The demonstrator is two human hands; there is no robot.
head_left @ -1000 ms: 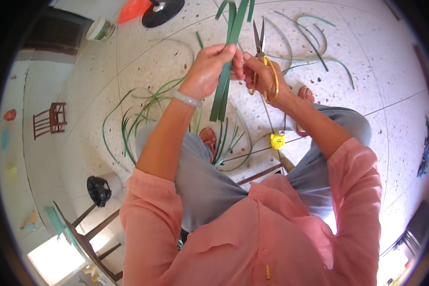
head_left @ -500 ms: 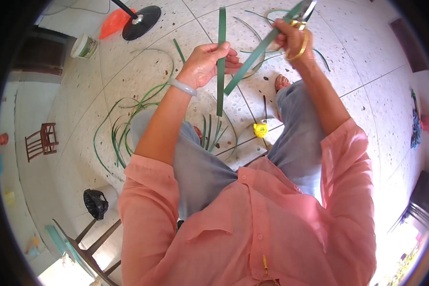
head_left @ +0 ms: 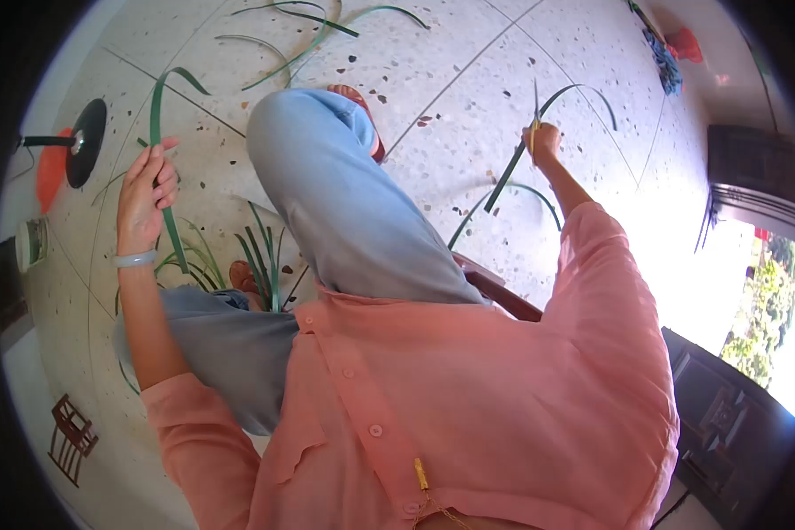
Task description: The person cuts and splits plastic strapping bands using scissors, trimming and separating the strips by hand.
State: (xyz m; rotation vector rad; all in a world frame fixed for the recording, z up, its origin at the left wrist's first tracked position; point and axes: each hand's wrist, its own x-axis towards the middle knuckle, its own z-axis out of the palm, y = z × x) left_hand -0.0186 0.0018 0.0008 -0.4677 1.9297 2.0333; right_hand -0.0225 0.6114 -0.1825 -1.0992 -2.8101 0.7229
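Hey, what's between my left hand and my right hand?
In the head view, your bent knee and a foot are between the left hand and right hand, with floor on either side.

Strips (head_left: 256, 252) lay on the floor (head_left: 433, 66) beside the left foot (head_left: 242, 276), beyond the right foot (head_left: 355, 97) and right of the right leg (head_left: 344, 194) — the bucket (head_left: 34, 246) stood far left, near the bag (head_left: 51, 172).

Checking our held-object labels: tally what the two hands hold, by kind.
Green strips: 2 (one in left hand, one in right hand)
Scissors: 1 (right hand)
Total: 3
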